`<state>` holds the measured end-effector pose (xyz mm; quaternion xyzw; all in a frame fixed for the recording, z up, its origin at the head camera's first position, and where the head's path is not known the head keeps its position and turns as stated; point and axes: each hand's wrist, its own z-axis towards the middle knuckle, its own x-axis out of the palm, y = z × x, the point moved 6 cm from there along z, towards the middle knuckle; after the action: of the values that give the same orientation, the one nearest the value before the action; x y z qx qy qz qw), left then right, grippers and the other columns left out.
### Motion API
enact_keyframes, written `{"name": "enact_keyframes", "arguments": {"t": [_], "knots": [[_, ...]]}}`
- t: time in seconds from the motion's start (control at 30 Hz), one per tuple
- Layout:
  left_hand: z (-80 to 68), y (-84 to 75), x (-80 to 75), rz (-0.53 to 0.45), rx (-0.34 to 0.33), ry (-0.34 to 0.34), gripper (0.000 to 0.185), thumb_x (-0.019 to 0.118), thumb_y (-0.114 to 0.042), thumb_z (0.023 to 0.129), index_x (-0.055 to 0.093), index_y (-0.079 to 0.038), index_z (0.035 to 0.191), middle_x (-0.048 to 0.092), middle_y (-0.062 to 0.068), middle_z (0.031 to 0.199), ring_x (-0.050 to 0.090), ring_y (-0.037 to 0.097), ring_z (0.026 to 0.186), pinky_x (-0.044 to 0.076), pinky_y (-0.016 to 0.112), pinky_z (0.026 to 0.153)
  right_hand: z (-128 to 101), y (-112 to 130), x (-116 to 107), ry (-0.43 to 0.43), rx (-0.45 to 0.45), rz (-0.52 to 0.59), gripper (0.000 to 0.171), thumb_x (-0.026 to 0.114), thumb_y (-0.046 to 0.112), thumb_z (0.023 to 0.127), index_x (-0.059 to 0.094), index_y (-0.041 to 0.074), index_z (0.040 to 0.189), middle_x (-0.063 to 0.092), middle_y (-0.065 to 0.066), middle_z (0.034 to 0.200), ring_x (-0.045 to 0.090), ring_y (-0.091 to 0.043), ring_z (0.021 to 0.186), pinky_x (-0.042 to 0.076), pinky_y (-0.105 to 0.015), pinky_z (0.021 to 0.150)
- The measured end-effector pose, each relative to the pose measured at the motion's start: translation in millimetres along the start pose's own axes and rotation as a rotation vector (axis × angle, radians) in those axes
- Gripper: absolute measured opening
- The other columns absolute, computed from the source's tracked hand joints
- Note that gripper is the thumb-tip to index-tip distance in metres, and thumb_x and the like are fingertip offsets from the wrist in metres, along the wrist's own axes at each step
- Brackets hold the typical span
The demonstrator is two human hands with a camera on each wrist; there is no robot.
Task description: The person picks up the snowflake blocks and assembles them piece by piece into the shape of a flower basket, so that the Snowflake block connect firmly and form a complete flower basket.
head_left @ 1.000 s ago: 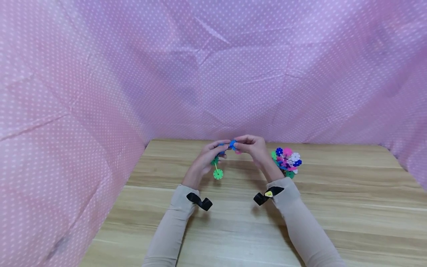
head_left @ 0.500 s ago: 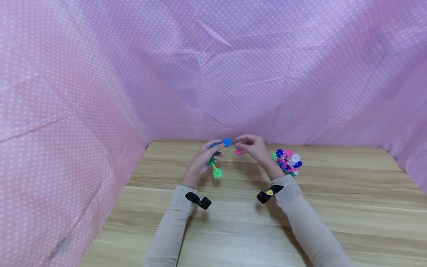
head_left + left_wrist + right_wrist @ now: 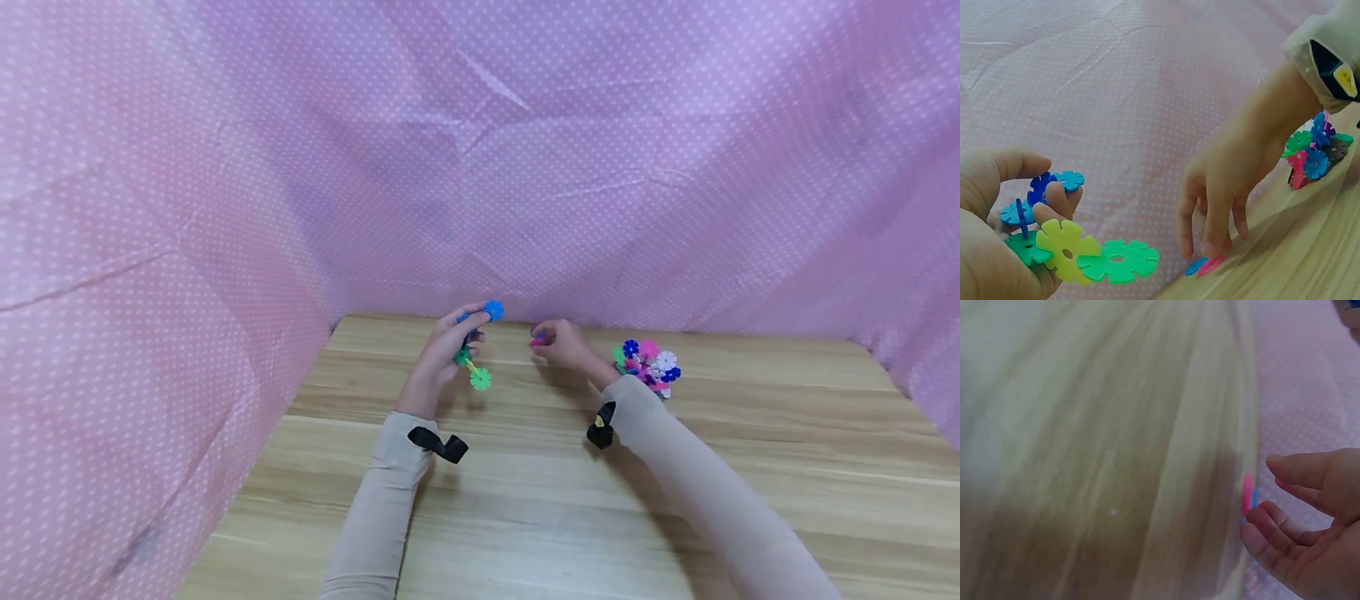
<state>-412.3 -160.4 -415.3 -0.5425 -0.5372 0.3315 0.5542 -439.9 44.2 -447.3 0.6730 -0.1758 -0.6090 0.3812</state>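
Left hand [image 3: 444,350] is gripping a snowflake-disc chain [image 3: 1069,240], fingers curled round it, raised above the table [image 3: 525,500]. Right hand [image 3: 558,343] is touching the pink and blue discs [image 3: 1205,265] lying on the wood under its downward-reaching fingertips [image 3: 1213,247]; loose disc pile [image 3: 647,364] is sitting just beyond.

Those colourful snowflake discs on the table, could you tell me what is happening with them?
A person is working with plastic snowflake discs at a wooden table. The left hand holds a small joined chain of discs in blue, yellow and green above the table. The right hand is down at the tabletop, its fingers touching a pink and blue pair of discs. A pile of loose discs lies just beyond the right wrist.
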Motion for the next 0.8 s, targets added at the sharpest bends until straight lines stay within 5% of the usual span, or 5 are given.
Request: {"name": "enact_keyframes", "arguments": {"t": [0.3,0.8], "knots": [[0.8,4.7,1.6,0.019,-0.008,-0.002,0.04,0.065,-0.023,0.1,0.06,-0.009,0.137,0.056,0.0,0.116,0.054,0.005,0.08,0.042,0.016,0.062,10.3,-9.5,6.5,-0.009,-0.006,-0.054,0.027,0.071,0.001,0.09,0.07,-0.008,0.116,0.071,-0.027,0.114,0.068,-0.039,0.105,0.058,-0.046,0.092],[-2.7,11.9,7.6,0.003,-0.02,0.018,0.042,0.064,-0.022,0.101,0.057,-0.007,0.14,0.055,0.002,0.117,0.052,0.007,0.08,0.041,0.015,0.06,1.6,-17.9,3.9,0.055,0.008,0.009,0.016,0.074,-0.007,0.083,0.073,-0.007,0.099,0.074,-0.022,0.097,0.067,-0.025,0.087,0.053,-0.024,0.074]]}}
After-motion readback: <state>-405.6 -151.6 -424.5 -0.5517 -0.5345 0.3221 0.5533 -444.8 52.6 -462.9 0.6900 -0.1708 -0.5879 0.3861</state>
